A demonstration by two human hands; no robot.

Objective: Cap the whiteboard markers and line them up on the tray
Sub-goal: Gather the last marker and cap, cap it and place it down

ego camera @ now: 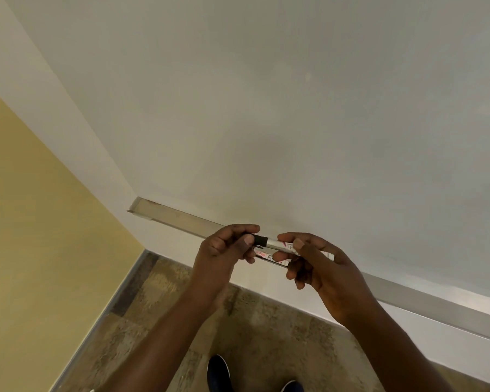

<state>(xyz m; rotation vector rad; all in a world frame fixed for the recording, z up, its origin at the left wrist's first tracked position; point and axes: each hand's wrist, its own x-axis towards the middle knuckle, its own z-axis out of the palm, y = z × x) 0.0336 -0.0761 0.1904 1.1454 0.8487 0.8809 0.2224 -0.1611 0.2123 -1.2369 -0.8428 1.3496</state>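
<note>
A white whiteboard marker (275, 243) with a black cap end is held level between both hands, just in front of the metal tray (178, 216) under the whiteboard. My left hand (224, 247) pinches the black cap (259, 239) at the marker's left end. My right hand (320, 267) grips the barrel. A second white marker (269, 257) with red print lies just below the first, also in my right hand. Whether the cap is fully seated is hidden by my fingers.
The whiteboard (294, 123) fills the upper view. The tray runs from left of my hands down to the right edge (436, 304). A yellow wall (26, 236) stands at left. Brown tiled floor (159, 306) and my dark shoes (218, 372) are below.
</note>
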